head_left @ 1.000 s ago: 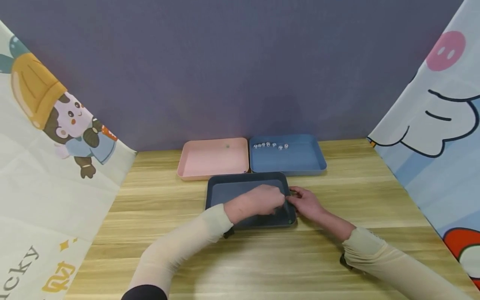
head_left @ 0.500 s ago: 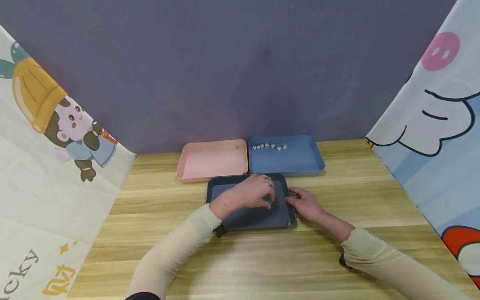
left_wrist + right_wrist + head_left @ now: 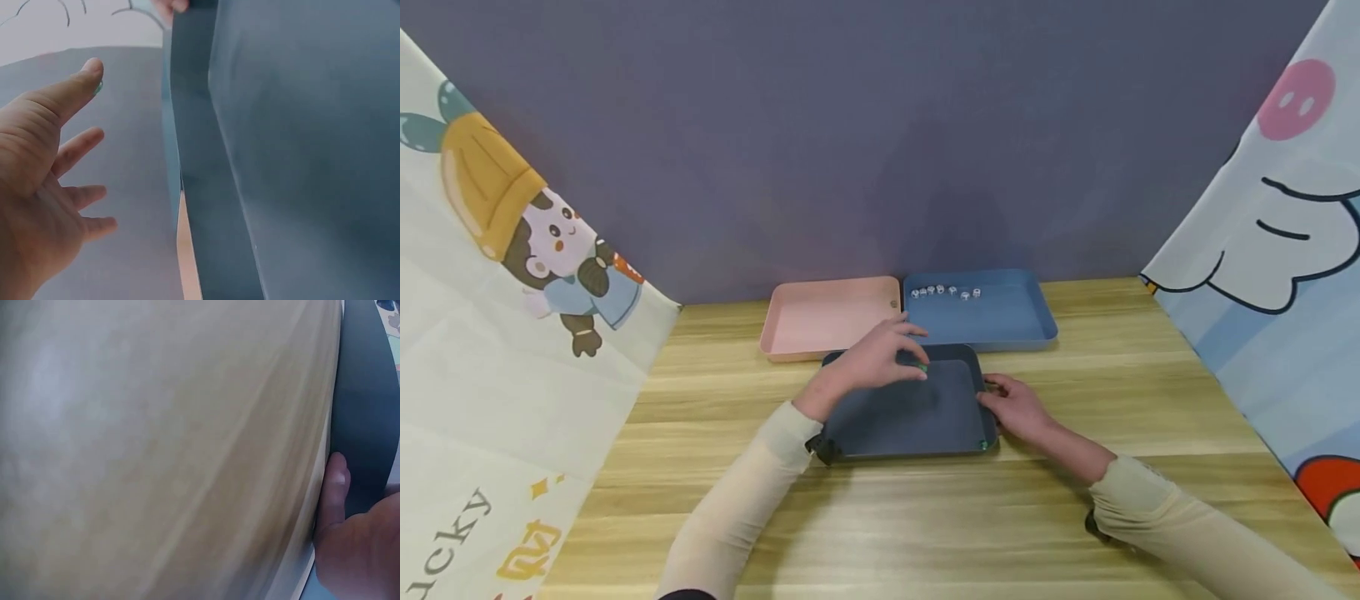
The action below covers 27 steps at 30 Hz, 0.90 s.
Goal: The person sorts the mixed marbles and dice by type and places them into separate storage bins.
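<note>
My left hand (image 3: 880,354) pinches a small green marble (image 3: 922,367) between thumb and fingertips, over the far part of the dark tray (image 3: 917,421). A sliver of that marble (image 3: 99,87) shows at the thumb tip in the left wrist view; the other fingers are spread. My right hand (image 3: 1015,408) grips the dark tray's right rim, with one finger along the outer wall in the right wrist view. Another green marble (image 3: 983,445) lies in the tray's near right corner. A glassy marble (image 3: 893,304) sits by the right wall of the pink tray (image 3: 805,321).
Behind the dark tray, the pink tray stands on the left and a blue tray (image 3: 1011,321) on the right. Several white dice (image 3: 940,289) lie along the blue tray's far left part. A grey backdrop (image 3: 820,150) rises behind, with printed cloths at both sides.
My left hand has lifted from the dark tray's right part and moved left and away from me, carrying the green marble. The marble in the pink tray has rolled right. My right hand stays put.
</note>
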### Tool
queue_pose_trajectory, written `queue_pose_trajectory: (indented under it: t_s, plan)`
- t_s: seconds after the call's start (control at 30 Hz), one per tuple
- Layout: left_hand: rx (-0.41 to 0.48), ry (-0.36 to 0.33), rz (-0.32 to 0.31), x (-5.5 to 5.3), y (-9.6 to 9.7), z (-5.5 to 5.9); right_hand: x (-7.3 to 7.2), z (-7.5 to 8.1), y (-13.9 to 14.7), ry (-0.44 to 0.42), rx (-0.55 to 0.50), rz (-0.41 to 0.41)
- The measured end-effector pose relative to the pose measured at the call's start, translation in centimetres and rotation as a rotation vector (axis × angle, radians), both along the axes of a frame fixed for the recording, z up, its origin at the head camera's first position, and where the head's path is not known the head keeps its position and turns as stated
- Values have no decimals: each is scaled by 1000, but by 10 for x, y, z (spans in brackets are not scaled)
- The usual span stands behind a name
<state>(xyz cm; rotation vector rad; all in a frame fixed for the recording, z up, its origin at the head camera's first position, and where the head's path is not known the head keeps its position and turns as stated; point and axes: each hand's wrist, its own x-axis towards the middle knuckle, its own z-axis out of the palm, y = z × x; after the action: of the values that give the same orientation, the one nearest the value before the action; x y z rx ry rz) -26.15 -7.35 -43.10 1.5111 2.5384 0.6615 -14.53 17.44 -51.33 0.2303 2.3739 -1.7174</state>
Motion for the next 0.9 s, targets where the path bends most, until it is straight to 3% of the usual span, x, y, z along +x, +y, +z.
queue_pose_trajectory:
  t_s: [0.2,0.33,0.57,0.9]
  plan:
    - [126,-104,128,-19,-11,-1,0,2,2,10,28,2]
    - [241,-155,197,-33,-16,-8,-1,1,4,5,35,8]
    - [365,-244,322,-56,-16,-20,-1,3,5,-8,28,17]
    - [457,-369,417,-79,-19,-34,-2,-2,6,-19,2,27]
